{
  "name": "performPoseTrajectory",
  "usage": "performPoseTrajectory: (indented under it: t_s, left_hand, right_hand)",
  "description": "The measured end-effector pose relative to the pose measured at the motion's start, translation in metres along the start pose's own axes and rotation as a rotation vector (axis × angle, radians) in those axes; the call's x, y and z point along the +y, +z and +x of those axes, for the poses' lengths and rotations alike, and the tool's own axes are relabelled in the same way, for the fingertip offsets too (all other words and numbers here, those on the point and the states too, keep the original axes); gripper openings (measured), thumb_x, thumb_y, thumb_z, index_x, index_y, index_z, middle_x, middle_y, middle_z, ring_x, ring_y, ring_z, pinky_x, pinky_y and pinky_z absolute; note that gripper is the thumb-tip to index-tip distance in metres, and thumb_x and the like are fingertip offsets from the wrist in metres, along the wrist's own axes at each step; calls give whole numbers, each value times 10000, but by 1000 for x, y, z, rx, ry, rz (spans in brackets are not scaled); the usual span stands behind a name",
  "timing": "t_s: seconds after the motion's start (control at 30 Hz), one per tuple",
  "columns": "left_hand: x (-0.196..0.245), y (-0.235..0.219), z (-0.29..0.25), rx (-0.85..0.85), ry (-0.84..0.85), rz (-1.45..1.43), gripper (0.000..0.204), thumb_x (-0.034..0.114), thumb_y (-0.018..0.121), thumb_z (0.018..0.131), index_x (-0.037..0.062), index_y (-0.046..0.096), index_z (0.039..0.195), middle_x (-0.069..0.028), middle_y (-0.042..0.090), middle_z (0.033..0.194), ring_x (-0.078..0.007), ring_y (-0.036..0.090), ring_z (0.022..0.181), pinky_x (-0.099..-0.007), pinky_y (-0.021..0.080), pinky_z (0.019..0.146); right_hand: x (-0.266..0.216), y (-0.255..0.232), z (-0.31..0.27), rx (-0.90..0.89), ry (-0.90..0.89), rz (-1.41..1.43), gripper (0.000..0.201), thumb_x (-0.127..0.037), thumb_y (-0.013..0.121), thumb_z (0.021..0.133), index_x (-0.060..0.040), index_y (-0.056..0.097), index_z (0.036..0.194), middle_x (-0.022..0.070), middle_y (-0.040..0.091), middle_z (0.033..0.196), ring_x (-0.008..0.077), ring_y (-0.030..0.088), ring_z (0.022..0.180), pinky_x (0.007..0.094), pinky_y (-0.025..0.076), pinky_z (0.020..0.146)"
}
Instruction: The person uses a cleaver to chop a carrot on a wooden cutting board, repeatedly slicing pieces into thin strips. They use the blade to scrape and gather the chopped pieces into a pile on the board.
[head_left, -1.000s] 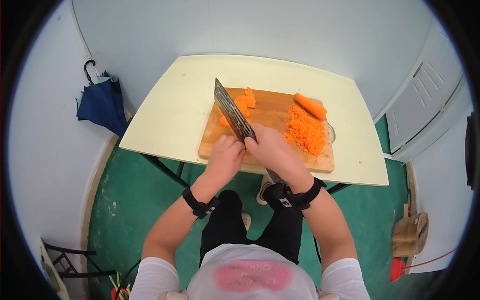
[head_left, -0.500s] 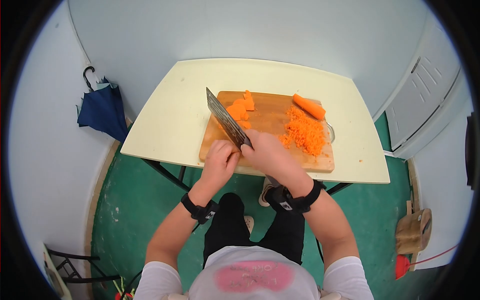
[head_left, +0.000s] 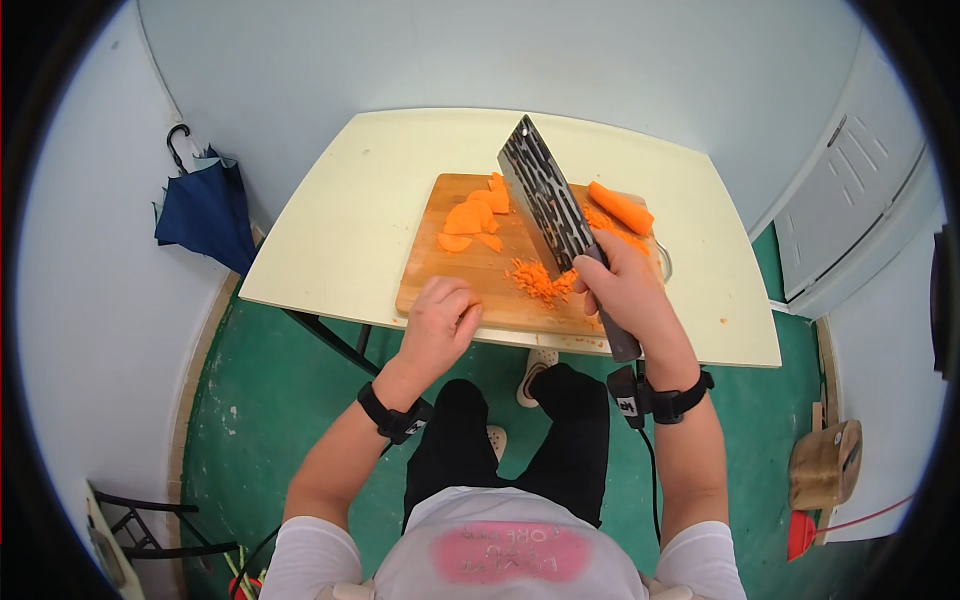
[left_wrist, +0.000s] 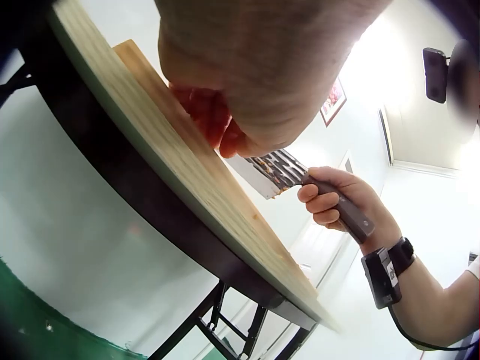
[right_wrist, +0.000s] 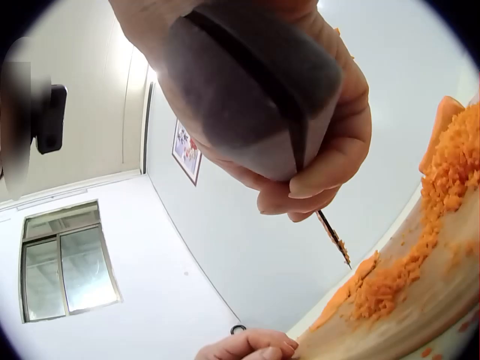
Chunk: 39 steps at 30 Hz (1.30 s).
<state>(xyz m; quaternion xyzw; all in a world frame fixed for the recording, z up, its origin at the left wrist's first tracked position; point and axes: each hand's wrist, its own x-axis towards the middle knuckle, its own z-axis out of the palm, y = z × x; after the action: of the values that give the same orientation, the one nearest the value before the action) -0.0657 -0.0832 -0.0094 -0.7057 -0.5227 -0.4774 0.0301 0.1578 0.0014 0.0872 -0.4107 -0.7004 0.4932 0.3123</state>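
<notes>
Cleaver (head_left: pixel 550 202) in right hand (head_left: pixel 635 290), seemingly clear of board (head_left: pixel 478 268).

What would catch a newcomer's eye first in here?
Probably the dark-patterned cleaver, held over the wooden cutting board in the fingers of the right hand. Next comes the bright orange: carrot slices toward the board's far left, finely chopped carrot nearer its right side, and an uncut carrot piece at the far right. Away from the table, a dark blue umbrella stands out by the left wall.
</notes>
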Motion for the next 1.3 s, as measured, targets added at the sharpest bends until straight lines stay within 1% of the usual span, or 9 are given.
performPoseTrajectory:
  t_s: [0.03, 0.33, 0.53, 0.7, 0.8, 0.93, 1.0, 1.13, 1.3]
  left_hand:
    - [1, 1, 0, -3, 0, -1, 59, 2, 659, 770, -2, 622, 816, -129, 619, 897, -320, 577, 860, -395, 482, 751]
    - [4, 4, 4, -60, 6, 55, 63, 26, 658, 777, 2, 621, 822, -123, 614, 909, -316, 568, 885, -402, 472, 784]
    - [-2, 15, 36, -130, 62, 164, 241, 20, 625, 803, 7, 617, 1043, -142, 610, 1057, -338, 568, 975, -410, 479, 865]
    - [-4, 29, 59, -341, 85, 274, 373, 6, 568, 834, 44, 608, 1203, -147, 602, 1213, -335, 573, 1041, -396, 485, 918]
    - [-1, 32, 68, -513, 75, 351, 411, 14, 552, 840, 81, 603, 1242, -133, 608, 1187, -326, 581, 1027, -397, 488, 913]
    - [-14, 40, 74, -572, 89, 396, 355, 27, 574, 834, 79, 628, 1182, -135, 612, 1111, -329, 589, 985, -400, 492, 883]
    - [-16, 38, 77, -566, 55, 283, 216, 34, 573, 824, 49, 658, 1022, -155, 603, 997, -344, 594, 938, -428, 504, 824]
    - [-6, 36, 70, -557, 22, 243, 108, 62, 609, 813, 30, 648, 908, -171, 610, 893, -364, 604, 884, -441, 508, 786]
    - [22, 55, 44, -311, -133, 325, 98, 97, 650, 809, 13, 652, 858, -166, 628, 831, -362, 617, 833, -443, 504, 740]
  right_hand:
    - [-3, -5, -2, 0, 16, 10, 192, -132, 530, 887, 19, 580, 994, 26, 555, 674, 91, 537, 492, 263, 446, 479]
    - [8, -1, -21, -103, 133, 38, 195, -143, 535, 886, 19, 574, 986, 46, 577, 688, 106, 545, 495, 267, 452, 490]
    - [22, -8, -24, -19, 170, -12, 204, -144, 521, 895, 27, 563, 997, 61, 578, 700, 123, 557, 505, 280, 461, 495]
    - [25, -23, -20, 63, 130, -94, 197, -139, 514, 891, 29, 560, 984, 59, 573, 691, 131, 567, 515, 297, 470, 508]
    - [28, -26, -22, 35, 127, -44, 190, -131, 512, 883, 29, 566, 969, 56, 572, 684, 129, 567, 518, 298, 466, 510]
    - [26, -26, -26, 32, 107, -12, 187, -124, 511, 874, 32, 571, 959, 55, 571, 680, 126, 561, 512, 294, 457, 502]
    - [24, -27, -29, 27, 88, 17, 187, -120, 512, 872, 34, 570, 961, 52, 568, 675, 123, 555, 505, 288, 450, 496]
    - [21, -28, -32, 23, 80, 27, 185, -116, 513, 872, 39, 567, 958, 56, 561, 666, 128, 559, 503, 297, 454, 496]
    - [19, -22, -34, 37, 34, -21, 186, -122, 511, 877, 47, 560, 936, 93, 563, 658, 165, 578, 508, 335, 475, 518]
